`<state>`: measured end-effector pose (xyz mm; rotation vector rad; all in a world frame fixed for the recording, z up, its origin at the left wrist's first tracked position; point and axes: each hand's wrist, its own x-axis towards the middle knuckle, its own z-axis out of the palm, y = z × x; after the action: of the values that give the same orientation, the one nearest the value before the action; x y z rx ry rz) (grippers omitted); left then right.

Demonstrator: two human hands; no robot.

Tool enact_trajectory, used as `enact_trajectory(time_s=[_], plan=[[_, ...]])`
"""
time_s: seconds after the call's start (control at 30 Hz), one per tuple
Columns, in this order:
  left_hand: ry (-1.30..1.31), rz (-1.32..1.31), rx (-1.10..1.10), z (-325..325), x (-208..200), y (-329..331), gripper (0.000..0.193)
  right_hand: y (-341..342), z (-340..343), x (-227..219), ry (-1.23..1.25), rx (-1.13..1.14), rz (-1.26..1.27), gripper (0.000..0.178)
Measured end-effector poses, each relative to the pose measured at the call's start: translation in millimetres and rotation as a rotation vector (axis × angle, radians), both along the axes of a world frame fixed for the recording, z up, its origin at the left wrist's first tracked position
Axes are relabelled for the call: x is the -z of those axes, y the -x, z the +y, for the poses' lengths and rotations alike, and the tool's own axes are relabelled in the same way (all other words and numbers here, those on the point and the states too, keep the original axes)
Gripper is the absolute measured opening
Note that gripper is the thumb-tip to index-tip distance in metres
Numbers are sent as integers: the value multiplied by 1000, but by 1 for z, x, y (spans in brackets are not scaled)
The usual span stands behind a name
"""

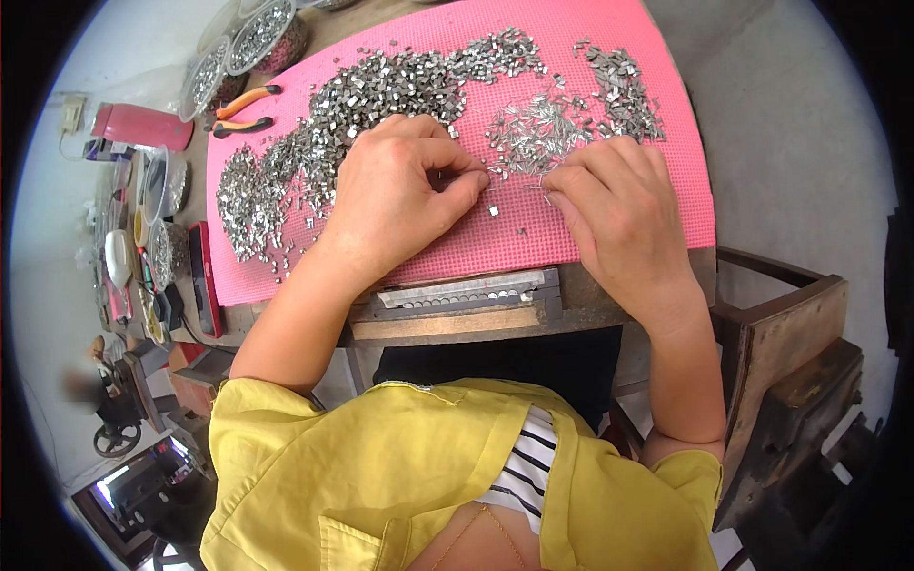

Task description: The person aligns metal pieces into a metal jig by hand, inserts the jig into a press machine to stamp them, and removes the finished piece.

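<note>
My left hand (pixel 405 186) is closed in a pinch above the pink textured mat (pixel 428 257), thumb against forefinger; what lies between the tips is too small to make out. Facing it, my right hand (pixel 624 214) pinches a small metal piece (pixel 546 198) that glints at its fingertips. Just beyond the fingers spreads a loose pile of thin silvery pins (pixel 538 131). A broad heap of small metal blocks (pixel 381 90) lies past my left hand, and darker metal pieces (pixel 624 90) are heaped at the far right. One bright block (pixel 493 210) sits alone between my hands.
A slotted metal bar (pixel 466 293) lies along the table's front edge. Orange-handled pliers (pixel 246 112) rest at the mat's left, near clear tubs (pixel 262 38) of metal parts. A red case (pixel 204 276) and a pink container (pixel 143 126) stand left. A wooden stool (pixel 781 324) is at right.
</note>
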<state>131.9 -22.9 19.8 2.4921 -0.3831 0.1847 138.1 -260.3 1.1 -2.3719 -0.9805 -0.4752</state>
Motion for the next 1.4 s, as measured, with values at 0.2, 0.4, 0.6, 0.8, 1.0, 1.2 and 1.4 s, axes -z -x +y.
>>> enact_trajectory(time_s=[0.2, 0.4, 0.6, 0.8, 1.0, 1.2, 1.4], plan=[[-198, -131, -35, -12, -1, 7, 10, 2, 5, -4, 76, 40, -53, 14], [-306, -192, 4, -18, -3, 8, 11, 5, 11, -4, 116, 99, -25, 13], [-220, -105, 105, -8, -4, 7, 14, 13, 7, -2, -78, 36, 84, 16], [-156, -52, 214, 17, -18, 30, 13, 55, 7, -2, -361, -90, 350, 15], [-192, -40, 216, 23, -9, 40, 16, 73, 17, 6, -325, -94, 336, 19], [-287, -179, 151, 17, -5, 46, 11, 75, 16, 11, -328, -90, 308, 20], [-64, -172, 178, 19, -6, 52, 12, 74, 17, 12, -291, -87, 239, 23]])
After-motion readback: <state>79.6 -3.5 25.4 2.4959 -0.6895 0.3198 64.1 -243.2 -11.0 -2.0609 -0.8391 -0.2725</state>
